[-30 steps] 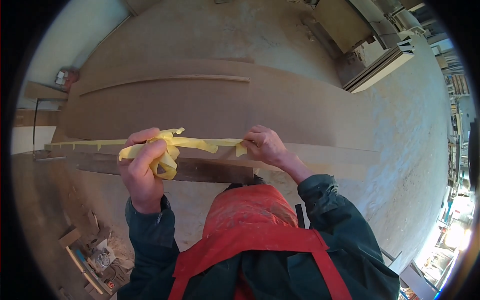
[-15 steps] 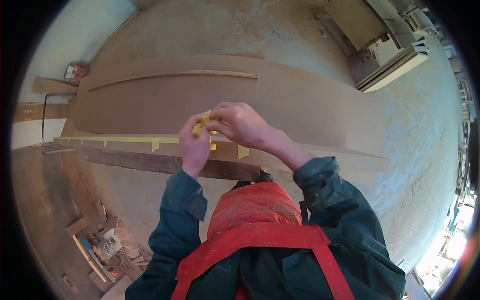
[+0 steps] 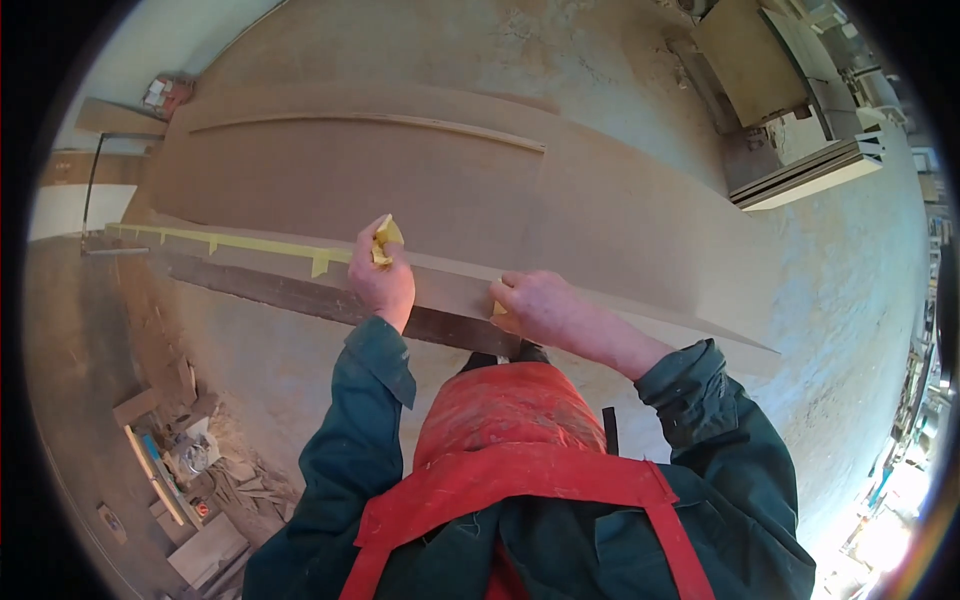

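Note:
My left hand (image 3: 380, 285) is closed around a crumpled wad of yellow masking tape (image 3: 386, 236), held over the front edge of a long brown board (image 3: 450, 285). To its right, my right hand (image 3: 543, 303) pinches a small tab of masking tape (image 3: 498, 309) at that same edge. Its fingertips partly cover the tab. A straight strip of yellow tape (image 3: 250, 243) runs along the edge to the left of my left hand, with short tabs folded down over the side.
A thin wooden strip (image 3: 370, 120) lies on the wide brown panel (image 3: 330, 175) beyond. Stacked boards (image 3: 815, 172) stand at the far right. Wood offcuts (image 3: 245, 480) litter the floor at the lower left. A dark plank (image 3: 270, 298) lies below the board's front edge.
My right hand has left the wad and moved right and nearer, down to the tape tab at the board's edge. My left hand keeps the wad. The view has shifted slightly.

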Demonstrator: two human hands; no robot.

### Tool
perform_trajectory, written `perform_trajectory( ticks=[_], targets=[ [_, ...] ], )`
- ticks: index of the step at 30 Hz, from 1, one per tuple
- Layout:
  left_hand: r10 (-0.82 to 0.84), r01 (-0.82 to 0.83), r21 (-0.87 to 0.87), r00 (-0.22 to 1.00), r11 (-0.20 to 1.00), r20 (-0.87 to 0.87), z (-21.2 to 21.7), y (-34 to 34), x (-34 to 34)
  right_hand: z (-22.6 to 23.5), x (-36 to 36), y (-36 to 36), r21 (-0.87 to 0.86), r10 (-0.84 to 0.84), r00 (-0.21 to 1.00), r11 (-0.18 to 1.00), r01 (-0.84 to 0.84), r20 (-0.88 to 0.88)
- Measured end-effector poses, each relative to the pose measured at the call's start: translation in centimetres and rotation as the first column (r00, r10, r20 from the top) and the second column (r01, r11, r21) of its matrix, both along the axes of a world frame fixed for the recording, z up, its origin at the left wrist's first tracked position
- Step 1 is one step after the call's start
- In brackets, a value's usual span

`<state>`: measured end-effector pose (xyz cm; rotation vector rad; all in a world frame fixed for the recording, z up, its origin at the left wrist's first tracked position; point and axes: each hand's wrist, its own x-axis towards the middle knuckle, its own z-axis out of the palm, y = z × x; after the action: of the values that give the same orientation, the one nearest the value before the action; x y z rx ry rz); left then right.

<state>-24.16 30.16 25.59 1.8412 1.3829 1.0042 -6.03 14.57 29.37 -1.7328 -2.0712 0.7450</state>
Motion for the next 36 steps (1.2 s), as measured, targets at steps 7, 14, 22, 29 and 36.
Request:
perform_trajectory(
  ticks=[7, 14, 22, 29, 36],
  targets=[
    [0.02, -0.002, 0.118, 0.989, 0.993, -0.148, -0.5, -0.2, 0.2, -0.7, 0.9, 0.8, -0.067, -0.03, 0.986, 0.998, 0.019, -0.162],
    [0.049, 0.001, 0.246, 0.979, 0.969, -0.199, -0.7, -0.3, 0.2, 0.1, 0.6, 1.4, -0.118, -0.049, 0.986, 0.993, 0.031, -0.16],
    [0.056, -0.038, 0.229, 0.996, 0.973, -0.076, -1.3, -0.3, 0.2, -0.5, 0.7, 0.6, -0.037, -0.074, 0.973, 0.997, 0.068, -0.219],
    [0.067, -0.04, 0.234, 0.992, 0.971, -0.107, -1.4, -0.3, 0.3, -0.6, 0.8, 0.6, -0.071, -0.103, 0.974, 0.993, 0.09, -0.2],
    [0.088, -0.057, 0.213, 0.987, 0.975, -0.137, -1.0, -0.5, 0.5, -0.1, 0.6, 0.6, -0.053, -0.109, 0.975, 0.993, 0.101, -0.194]
  ],
)
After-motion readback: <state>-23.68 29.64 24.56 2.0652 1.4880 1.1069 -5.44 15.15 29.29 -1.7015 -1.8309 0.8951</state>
